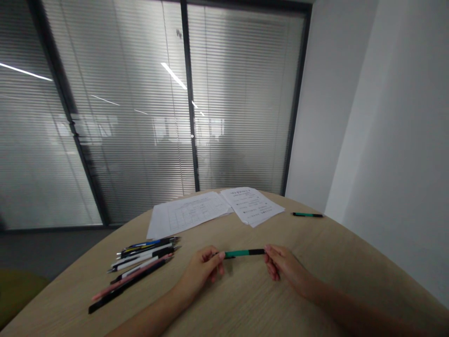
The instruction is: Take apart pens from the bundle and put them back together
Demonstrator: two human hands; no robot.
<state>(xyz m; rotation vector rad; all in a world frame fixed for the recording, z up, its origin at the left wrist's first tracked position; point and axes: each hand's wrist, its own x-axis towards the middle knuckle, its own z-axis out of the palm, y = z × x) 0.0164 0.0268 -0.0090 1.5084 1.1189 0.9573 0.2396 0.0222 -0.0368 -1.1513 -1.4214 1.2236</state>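
Observation:
A green pen with black ends [244, 253] is held level just above the wooden table [245, 304], between both hands. My left hand [203, 269] pinches its left end, fingers curled. My right hand [282, 264] pinches its right end, fingers also closed. To the left of my left hand lies a row of several pens [140, 264], black, white, blue and one pink, side by side on the table.
Two printed paper sheets [189, 213] [250, 205] lie at the far side of the table. Another green pen [307, 215] rests alone at the far right near the edge. Glass walls with blinds stand behind; a white wall is at the right.

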